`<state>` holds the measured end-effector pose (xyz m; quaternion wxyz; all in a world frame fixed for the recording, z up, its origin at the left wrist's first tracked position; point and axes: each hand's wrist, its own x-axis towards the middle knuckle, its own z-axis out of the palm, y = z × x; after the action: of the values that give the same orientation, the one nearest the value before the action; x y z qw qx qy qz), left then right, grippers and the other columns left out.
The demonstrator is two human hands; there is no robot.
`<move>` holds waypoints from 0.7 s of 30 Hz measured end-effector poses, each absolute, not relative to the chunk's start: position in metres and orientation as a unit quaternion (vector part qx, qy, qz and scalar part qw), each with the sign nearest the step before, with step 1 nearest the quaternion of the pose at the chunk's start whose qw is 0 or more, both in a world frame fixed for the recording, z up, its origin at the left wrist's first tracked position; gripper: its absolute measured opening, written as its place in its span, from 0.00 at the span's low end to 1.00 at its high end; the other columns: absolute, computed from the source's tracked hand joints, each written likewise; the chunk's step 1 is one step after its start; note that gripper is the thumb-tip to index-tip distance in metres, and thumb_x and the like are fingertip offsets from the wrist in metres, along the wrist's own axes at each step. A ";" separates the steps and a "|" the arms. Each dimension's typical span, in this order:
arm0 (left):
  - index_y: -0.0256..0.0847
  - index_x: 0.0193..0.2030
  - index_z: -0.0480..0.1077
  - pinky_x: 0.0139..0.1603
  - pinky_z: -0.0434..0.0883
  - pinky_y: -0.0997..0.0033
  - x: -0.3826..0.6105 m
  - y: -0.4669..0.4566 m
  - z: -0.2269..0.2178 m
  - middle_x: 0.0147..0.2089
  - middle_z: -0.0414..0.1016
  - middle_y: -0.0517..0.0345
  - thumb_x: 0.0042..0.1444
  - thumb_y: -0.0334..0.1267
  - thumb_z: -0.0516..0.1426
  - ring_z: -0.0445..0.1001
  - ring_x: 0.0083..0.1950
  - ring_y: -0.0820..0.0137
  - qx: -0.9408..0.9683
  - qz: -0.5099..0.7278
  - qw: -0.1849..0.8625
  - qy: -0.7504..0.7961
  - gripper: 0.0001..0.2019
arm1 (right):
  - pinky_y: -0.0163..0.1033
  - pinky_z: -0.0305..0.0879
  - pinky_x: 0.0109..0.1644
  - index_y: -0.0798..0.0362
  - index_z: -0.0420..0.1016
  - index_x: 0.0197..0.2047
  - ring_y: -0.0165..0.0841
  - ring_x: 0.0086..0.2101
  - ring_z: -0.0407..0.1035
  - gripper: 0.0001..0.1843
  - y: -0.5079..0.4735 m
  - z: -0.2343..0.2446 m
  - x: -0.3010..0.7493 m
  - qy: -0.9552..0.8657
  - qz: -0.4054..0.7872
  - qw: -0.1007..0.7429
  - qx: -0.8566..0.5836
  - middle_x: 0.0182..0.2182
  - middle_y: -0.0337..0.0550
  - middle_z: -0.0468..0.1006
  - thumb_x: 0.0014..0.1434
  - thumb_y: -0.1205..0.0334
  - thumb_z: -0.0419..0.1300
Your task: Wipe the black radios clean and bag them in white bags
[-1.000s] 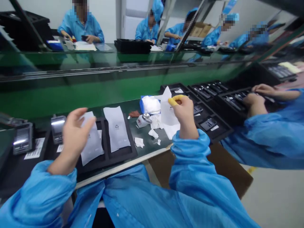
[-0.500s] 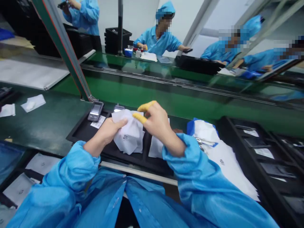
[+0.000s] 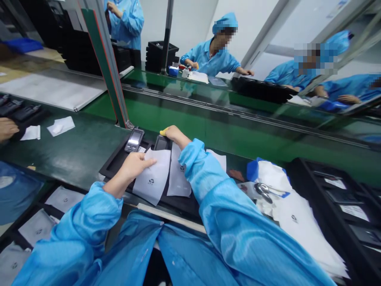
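My left hand (image 3: 132, 169) pinches the upper edge of a flat white plastic bag (image 3: 153, 178) printed with a dark recycling mark. Just beyond the bag, my right hand (image 3: 176, 136), with yellow finger cots, closes on the top end of a grey handheld device (image 3: 161, 143). The device's lower part is hidden behind the bag. A second handheld device (image 3: 135, 139) with a lit-looking screen rests at the far left corner of the black tray (image 3: 114, 159). Another white bag (image 3: 178, 174) lies in the tray, partly covered by my right sleeve.
To the right are a stack of white bags (image 3: 312, 234), a blue box (image 3: 253, 170) with white material and a shiny metal object (image 3: 263, 191). A black tray (image 3: 300, 169) of devices stands further right. A co-worker's hand (image 3: 7, 129) shows at left; other people sit across the green belt (image 3: 208, 123).
My right hand has left the white bag and moved to the far side, onto the handheld device. The bag in my left hand now hangs flatter and lower. The view has shifted left.
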<state>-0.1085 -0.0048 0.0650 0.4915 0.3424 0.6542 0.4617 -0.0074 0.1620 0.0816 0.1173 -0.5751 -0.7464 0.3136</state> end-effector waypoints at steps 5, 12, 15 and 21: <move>0.38 0.22 0.75 0.25 0.62 0.74 -0.111 -0.006 0.067 0.21 0.74 0.61 0.25 0.45 0.69 0.68 0.22 0.73 0.326 0.497 0.484 0.643 0.16 | 0.48 0.63 0.58 0.51 0.79 0.46 0.39 0.50 0.72 0.14 0.160 0.100 0.021 -0.739 0.245 0.271 -0.566 0.46 0.43 0.81 0.60 0.59 0.56; 0.36 0.22 0.74 0.23 0.65 0.70 -0.109 -0.005 0.072 0.22 0.74 0.56 0.24 0.49 0.71 0.69 0.22 0.69 0.309 0.514 0.493 0.630 0.21 | 0.46 0.69 0.54 0.49 0.77 0.38 0.36 0.46 0.74 0.11 0.151 0.130 0.065 -0.664 0.292 0.630 -0.278 0.38 0.38 0.79 0.60 0.52 0.58; 0.37 0.23 0.75 0.25 0.67 0.69 -0.104 -0.005 0.074 0.23 0.76 0.56 0.22 0.50 0.72 0.71 0.23 0.68 0.311 0.522 0.501 0.616 0.22 | 0.46 0.69 0.55 0.50 0.77 0.37 0.36 0.44 0.74 0.10 0.133 0.135 0.067 -0.631 0.304 0.671 -0.240 0.36 0.39 0.78 0.58 0.53 0.61; 0.37 0.22 0.74 0.26 0.67 0.70 -0.098 -0.010 0.079 0.23 0.75 0.58 0.19 0.50 0.73 0.69 0.24 0.71 0.331 0.525 0.495 0.608 0.24 | 0.48 0.68 0.58 0.46 0.76 0.42 0.38 0.51 0.71 0.15 0.124 0.120 0.073 -0.664 0.307 0.614 -0.297 0.43 0.42 0.78 0.62 0.46 0.57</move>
<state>-0.0977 -0.0100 0.0787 0.4948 0.3313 0.6079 0.5252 0.0732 0.1236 0.1205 0.6142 -0.2967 -0.6637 0.3071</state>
